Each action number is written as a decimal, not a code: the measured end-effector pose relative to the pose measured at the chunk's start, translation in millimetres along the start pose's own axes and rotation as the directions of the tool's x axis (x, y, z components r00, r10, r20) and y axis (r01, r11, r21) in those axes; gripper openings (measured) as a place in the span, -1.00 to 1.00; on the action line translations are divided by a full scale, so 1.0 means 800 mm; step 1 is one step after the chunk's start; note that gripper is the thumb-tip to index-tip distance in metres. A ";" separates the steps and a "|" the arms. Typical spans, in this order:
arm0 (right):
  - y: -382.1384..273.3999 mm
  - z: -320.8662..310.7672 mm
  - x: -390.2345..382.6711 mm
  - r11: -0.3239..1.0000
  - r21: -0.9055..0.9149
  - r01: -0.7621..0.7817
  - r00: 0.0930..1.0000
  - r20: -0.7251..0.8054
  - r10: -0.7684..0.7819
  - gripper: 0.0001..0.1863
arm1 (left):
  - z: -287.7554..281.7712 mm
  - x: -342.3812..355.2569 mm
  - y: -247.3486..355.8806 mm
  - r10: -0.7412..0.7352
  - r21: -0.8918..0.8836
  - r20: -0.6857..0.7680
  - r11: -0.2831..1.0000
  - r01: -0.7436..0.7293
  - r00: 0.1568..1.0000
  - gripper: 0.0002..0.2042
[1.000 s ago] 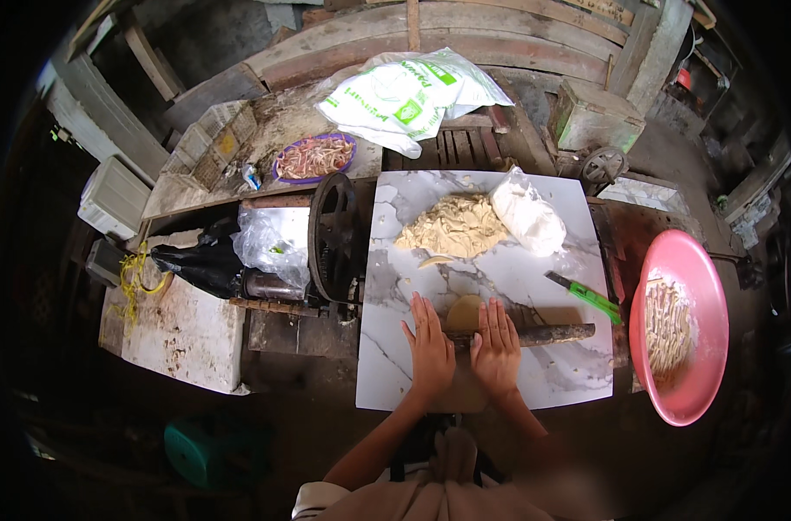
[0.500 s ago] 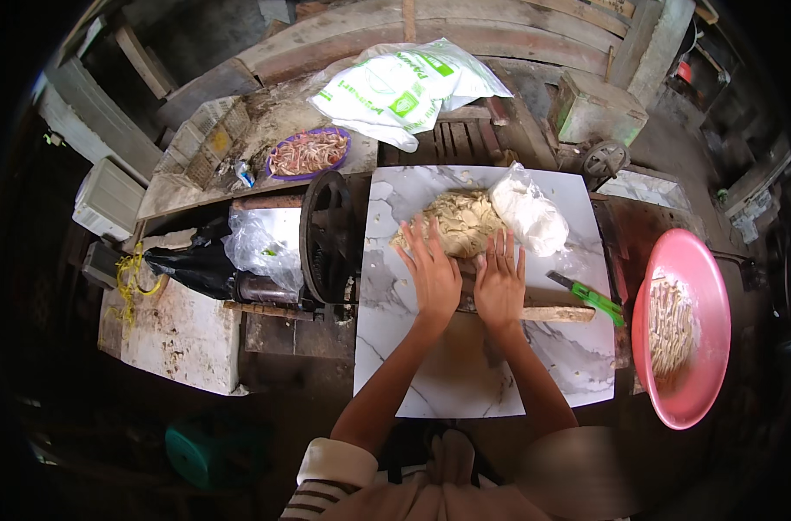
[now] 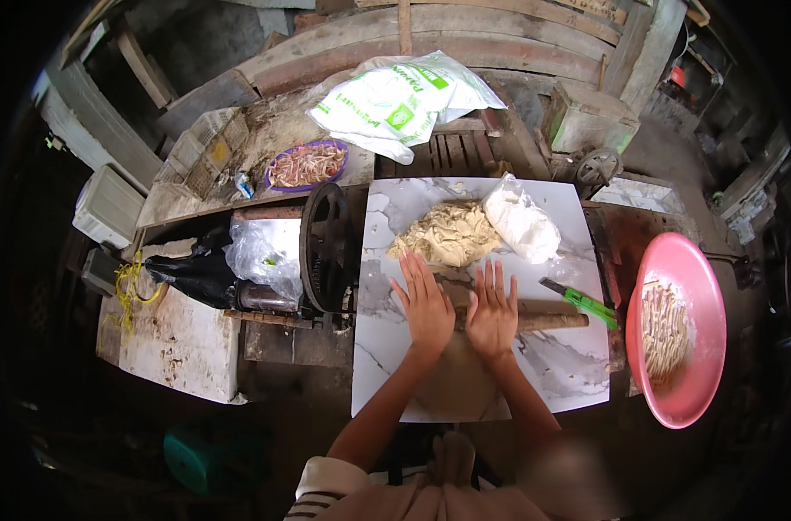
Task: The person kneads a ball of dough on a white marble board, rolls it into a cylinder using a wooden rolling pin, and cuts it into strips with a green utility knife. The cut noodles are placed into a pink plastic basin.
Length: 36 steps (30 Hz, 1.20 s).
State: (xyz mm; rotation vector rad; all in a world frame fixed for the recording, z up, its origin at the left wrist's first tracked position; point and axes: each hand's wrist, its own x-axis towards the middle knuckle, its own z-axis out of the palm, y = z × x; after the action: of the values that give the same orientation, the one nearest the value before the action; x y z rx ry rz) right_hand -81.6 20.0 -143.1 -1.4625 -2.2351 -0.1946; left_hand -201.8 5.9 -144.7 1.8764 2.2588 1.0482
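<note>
On a white marble-patterned board [image 3: 382, 347], a round wooden rolling pin [image 3: 552, 321] lies crosswise under my hands. My left hand [image 3: 430, 313] rests flat over its left part, fingers stretched forward, hiding that end. Over the pin's middle lies my right hand [image 3: 493, 323], palm down with fingers straight and slightly spread. Just beyond my fingertips sits a lumpy mass of pale dough [image 3: 452, 234]. A clear plastic bag of white powder [image 3: 524, 224] touches its right side. The tan patch [image 3: 465, 382] between my forearms may be flattened dough; I cannot tell.
A green utility knife [image 3: 586, 306] lies at the board's right edge. Beyond it stands a pink basin [image 3: 708, 339] with cut strips. To the left is a machine with a dark wheel [image 3: 326, 247]. Farther back are a purple-rimmed tray [image 3: 307, 165] and a white-green sack [image 3: 404, 104].
Both hands have slid back toward me over the rolling pin, away from the dough mass, and more of the dough shows. The view has shifted slightly.
</note>
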 end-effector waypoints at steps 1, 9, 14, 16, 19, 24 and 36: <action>0.002 0.004 0.016 1.000 0.005 -0.016 1.000 -0.022 0.016 -0.50 | 0.004 0.017 0.002 -0.018 0.001 -0.022 1.000 0.018 1.000 -0.38; 0.016 0.026 0.051 0.997 -0.040 -0.072 0.992 -0.105 0.067 -0.50 | 0.020 0.056 0.003 -0.048 -0.012 -0.063 0.999 0.047 0.997 -0.37; 0.012 0.008 -0.001 0.993 0.115 0.041 0.997 -0.069 -0.034 -0.52 | 0.023 -0.005 -0.013 0.005 -0.140 -0.089 0.990 -0.017 0.996 -0.48; 0.023 -0.008 -0.025 0.979 0.127 0.156 0.988 -0.001 -0.158 -0.49 | 0.006 -0.028 -0.015 0.113 -0.194 -0.045 0.974 -0.120 0.993 -0.60; 0.039 -0.041 -0.049 0.947 0.143 0.289 0.950 0.084 -0.302 -0.47 | -0.023 -0.057 -0.015 0.200 -0.280 0.027 0.942 -0.184 0.979 -0.75; 0.053 -0.075 -0.075 0.911 0.286 0.297 0.936 0.099 -0.337 -0.46 | -0.045 -0.094 -0.008 0.191 -0.436 0.027 0.885 -0.160 0.981 -0.84; 0.042 -0.058 -0.043 0.948 0.207 0.242 0.960 0.095 -0.265 -0.64 | -0.031 -0.050 -0.028 0.230 -0.511 0.066 0.843 -0.165 0.971 -0.83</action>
State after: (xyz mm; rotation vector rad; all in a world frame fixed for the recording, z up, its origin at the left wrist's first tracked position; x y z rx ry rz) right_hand -26.3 -11.3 -121.8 -1.1097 -2.4604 0.0331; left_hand -220.4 -42.0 -152.3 1.8920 1.5379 1.3410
